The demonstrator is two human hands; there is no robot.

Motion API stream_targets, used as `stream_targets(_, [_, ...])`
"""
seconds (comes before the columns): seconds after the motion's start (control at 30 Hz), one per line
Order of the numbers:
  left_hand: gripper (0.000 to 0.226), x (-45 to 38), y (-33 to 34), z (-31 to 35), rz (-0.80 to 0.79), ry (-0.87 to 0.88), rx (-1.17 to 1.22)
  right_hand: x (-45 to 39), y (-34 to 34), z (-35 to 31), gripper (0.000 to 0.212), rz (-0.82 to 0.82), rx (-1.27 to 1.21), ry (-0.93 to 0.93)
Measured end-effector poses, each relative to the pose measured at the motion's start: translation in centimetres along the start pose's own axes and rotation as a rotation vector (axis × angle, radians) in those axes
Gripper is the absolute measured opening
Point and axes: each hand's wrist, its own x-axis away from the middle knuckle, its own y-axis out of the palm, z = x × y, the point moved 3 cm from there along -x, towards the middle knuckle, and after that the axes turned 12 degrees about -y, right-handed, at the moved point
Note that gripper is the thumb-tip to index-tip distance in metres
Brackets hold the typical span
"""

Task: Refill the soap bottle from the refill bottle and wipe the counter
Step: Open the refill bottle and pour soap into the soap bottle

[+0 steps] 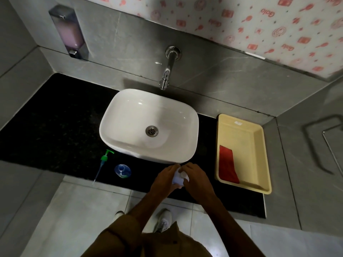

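Observation:
Both hands hold a white refill bottle over the front of the black counter, just below the sink. My left hand wraps its body. My right hand grips around its cap end. To the left, the clear soap bottle stands open on the counter, seen from above. Its green pump head with a long tube lies flat beside it.
A white basin sits mid-counter under a chrome wall tap. A yellow tray at the right holds a red cloth. A wall dispenser hangs at the upper left. My shoes show on the tiled floor below.

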Motion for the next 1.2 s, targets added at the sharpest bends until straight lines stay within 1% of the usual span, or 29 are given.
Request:
stream_targets(0.03, [0.063, -0.9, 0.5, 0.5, -0.022, -0.002, 0.065, 0.0, -0.2, -0.2, 0.031, -0.019, 0.002, -0.037])
stream_targets(0.07, [0.055, -1.4, 0.9, 0.8, -0.026, -0.047, 0.187, 0.0, -0.3, -0.2, 0.032, -0.034, 0.005, -0.049])
stream_targets(0.1, [0.036, -1.8, 0.1, 0.7, 0.051, -0.071, 0.351, 0.2, -0.6, 0.1, 0.032, -0.023, -0.007, -0.039])
stream_targets(0.13, [0.035, -1.8, 0.1, 0.4, 0.063, 0.058, 0.447, 0.4, -1.0, 0.5, 0.032, 0.020, -0.033, -0.008])
stream_targets(0.17, [0.026, -1.7, 0.5, -0.3, -0.142, -0.026, 0.542, 0.8, -1.5, 1.0, 0.031, 0.090, -0.058, 0.034])
stream_targets(0.2, [0.027, -1.1, 0.7, -0.1, -0.322, 0.063, 0.548, 1.3, -2.1, 1.7, 0.030, 0.180, -0.069, 0.080])
stream_targets(0.23, [0.057, -2.0, 0.3, 0.4, -0.208, 0.065, 0.510, 1.9, -2.6, 2.5, 0.031, 0.266, -0.055, 0.121])
stream_targets(0.27, [0.075, -2.2, -0.3, 0.7, -0.226, 0.131, 0.470, 2.6, -2.9, 3.3, 0.032, 0.320, -0.042, 0.170])
stream_targets(0.3, [0.081, -2.0, -0.5, 1.3, -0.238, 0.195, 0.537, 3.2, -2.7, 4.3, 0.032, 0.330, -0.044, 0.232])
stream_targets(0.37, [0.079, -1.8, -1.4, 1.6, -0.173, 0.213, 0.588, 4.2, -1.2, 6.2, 0.025, 0.261, -0.062, 0.353])
stream_targets(0.43, [0.082, -1.9, -1.5, 1.8, -0.166, 0.219, 0.617, 4.9, 1.2, 7.9, 0.019, 0.153, -0.055, 0.454])
stream_targets(0.53, [0.087, -2.4, -0.6, 1.6, -0.179, 0.198, 0.599, 5.3, 5.0, 9.2, 0.022, 0.041, -0.020, 0.534])
stream_targets(0.67, [0.095, -3.2, 0.9, 1.9, -0.173, 0.166, 0.638, 5.0, 8.4, 9.7, 0.027, 0.011, 0.026, 0.583])
stream_targets(0.8, [0.095, -3.3, 2.2, 1.5, -0.141, 0.098, 0.706, 5.0, 10.2, 10.7, 0.031, 0.013, 0.021, 0.579])
stream_targets(0.87, [0.094, -3.2, 2.3, 1.4, -0.133, 0.096, 0.727, 5.3, 10.5, 11.0, 0.041, 0.039, 0.008, 0.522])
stream_targets(0.93, [0.097, -3.0, 2.2, 1.3, -0.112, 0.087, 0.731, 5.4, 10.5, 11.1, 0.065, 0.077, -0.042, 0.460])
stream_targets(0.97, [0.099, -2.8, 2.1, 1.1, -0.092, 0.079, 0.723, 5.4, 10.3, 11.0, 0.077, 0.114, -0.107, 0.428])
stream_targets(1.03, [0.097, -1.8, 1.8, 0.2, -0.054, 0.074, 0.710, 5.2, 9.9, 10.5, 0.096, 0.203, -0.327, 0.375])
stream_targets(1.07, [0.092, -1.0, 1.9, -0.7, -0.054, 0.078, 0.714, 4.8, 9.8, 10.1, 0.103, 0.214, -0.438, 0.353])
stream_targets(1.13, [0.076, 0.8, 2.5, -3.3, -0.060, 0.076, 0.719, 4.1, 9.7, 9.3, 0.111, 0.186, -0.596, 0.327])
stream_targets(1.2, [0.050, 2.2, 3.1, -7.1, -0.030, -0.020, 0.730, 3.6, 10.0, 8.5, 0.110, 0.172, -0.750, 0.316])
